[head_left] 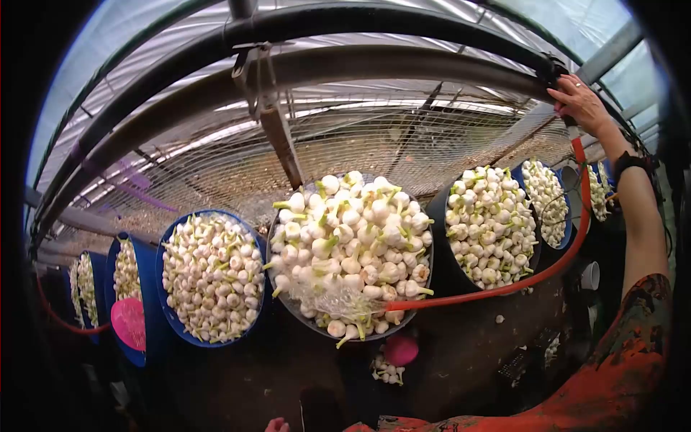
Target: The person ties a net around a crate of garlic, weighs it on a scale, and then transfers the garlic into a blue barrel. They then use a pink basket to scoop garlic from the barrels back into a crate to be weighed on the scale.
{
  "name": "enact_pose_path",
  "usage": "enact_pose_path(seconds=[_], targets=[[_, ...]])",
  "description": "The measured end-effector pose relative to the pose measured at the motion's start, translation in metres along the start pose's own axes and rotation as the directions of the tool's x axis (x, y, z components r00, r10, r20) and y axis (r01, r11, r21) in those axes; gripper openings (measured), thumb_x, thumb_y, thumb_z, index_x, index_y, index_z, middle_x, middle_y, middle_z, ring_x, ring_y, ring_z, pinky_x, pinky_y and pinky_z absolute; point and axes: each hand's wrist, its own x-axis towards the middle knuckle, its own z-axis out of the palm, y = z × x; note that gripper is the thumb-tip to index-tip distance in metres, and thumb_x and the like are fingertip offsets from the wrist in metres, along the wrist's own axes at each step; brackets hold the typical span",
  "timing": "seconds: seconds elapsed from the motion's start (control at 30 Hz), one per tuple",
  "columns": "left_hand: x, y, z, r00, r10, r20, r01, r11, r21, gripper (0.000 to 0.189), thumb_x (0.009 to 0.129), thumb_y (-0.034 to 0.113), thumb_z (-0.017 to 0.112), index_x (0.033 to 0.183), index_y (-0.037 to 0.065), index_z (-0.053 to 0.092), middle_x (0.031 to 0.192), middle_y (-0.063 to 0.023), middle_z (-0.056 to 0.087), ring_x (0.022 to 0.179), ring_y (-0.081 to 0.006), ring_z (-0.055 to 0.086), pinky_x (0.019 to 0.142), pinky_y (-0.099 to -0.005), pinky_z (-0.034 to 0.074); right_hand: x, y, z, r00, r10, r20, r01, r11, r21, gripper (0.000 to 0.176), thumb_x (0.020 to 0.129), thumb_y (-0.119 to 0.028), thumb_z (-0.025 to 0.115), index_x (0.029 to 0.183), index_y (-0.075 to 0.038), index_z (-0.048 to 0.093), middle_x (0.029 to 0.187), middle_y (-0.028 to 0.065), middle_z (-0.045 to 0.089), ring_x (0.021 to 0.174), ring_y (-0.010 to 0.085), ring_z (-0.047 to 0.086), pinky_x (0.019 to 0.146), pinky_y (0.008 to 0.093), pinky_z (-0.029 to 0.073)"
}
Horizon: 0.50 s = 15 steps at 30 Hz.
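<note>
My right hand (584,108) is raised at the upper right, its fingers closed around the black pipe fitting (553,66) where the red hose (504,289) hangs down. Water (335,301) sprays from the hose's end over a heaped tub of garlic bulbs (353,237) with short green stems. Of my left hand (276,425), only fingertips show at the bottom edge; whether they hold anything is hidden. It is below the garlic tub and apart from it.
Blue tubs (188,335) of garlic stand to the left, one with a pink bowl (128,324). More tubs, including a dark tub (439,216), stand to the right. Loose bulbs (387,371) and a pink round object (400,350) lie below. Wire mesh (403,137) stretches behind.
</note>
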Motion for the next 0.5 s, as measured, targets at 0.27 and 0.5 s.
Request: enact_pose_path(seconds=[0.27, 0.5], targets=[[-0.010, -0.010, 0.020, 0.966, -0.234, -0.110, 0.236, 0.972, 0.010, 0.031, 0.082, 0.014, 0.065, 0.110, 0.002, 0.059, 0.093, -0.0092, 0.066, 0.085, -0.0154, 0.063, 0.077, -0.0291, 0.051, 0.011, 0.009, 0.006, 0.997, -0.018, 0.070, 0.018, 1.000, 0.008, 0.034, 0.074, -0.008, 0.059, 0.108, -0.004, 0.060, 0.097, 0.0118, 0.050, 0.103, 0.0305, 0.050, 0.092, 0.0379, 0.042], [-0.030, 0.010, 0.016, 0.957, -0.276, -0.087, 0.285, 0.953, 0.104, 0.029, 0.085, 0.015, 0.062, 0.111, 0.003, 0.059, 0.097, -0.0086, 0.066, 0.089, -0.0166, 0.062, 0.080, -0.0296, 0.049, 0.030, -0.005, 0.022, 0.936, 0.314, 0.160, -0.278, 0.937, -0.209, 0.040, 0.081, -0.021, 0.058, 0.120, -0.012, 0.057, 0.117, 0.0153, 0.053, 0.112, 0.0304, 0.052, 0.093, 0.0368, 0.044]])
